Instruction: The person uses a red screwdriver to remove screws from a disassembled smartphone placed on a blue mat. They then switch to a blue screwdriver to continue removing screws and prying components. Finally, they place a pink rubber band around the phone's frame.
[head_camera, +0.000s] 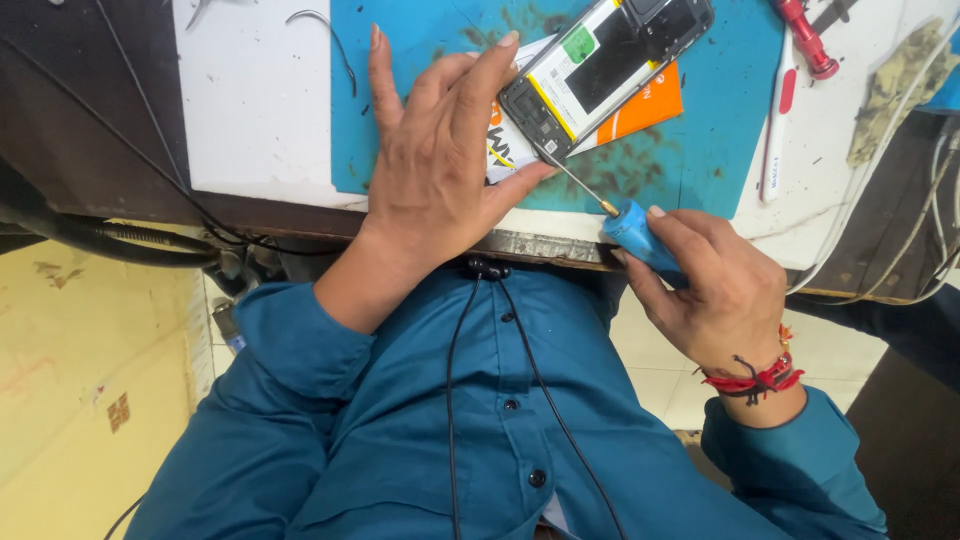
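Meanwhile right hand (725, 300) clasps the blue-handled screwdriver (632, 228); left hand (440, 170), fingers spread, pins the opened phone (600, 70).

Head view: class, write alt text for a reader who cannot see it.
A left hand steadies an opened phone on a blue mat while the right hand drives a blue-handled screwdriver into its lower corner.

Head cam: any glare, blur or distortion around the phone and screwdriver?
Head view: even soft light, sharp on the opened phone and screwdriver; no glare there. Wide-angle bend curves the table edge. Left hand shades the mat slightly.
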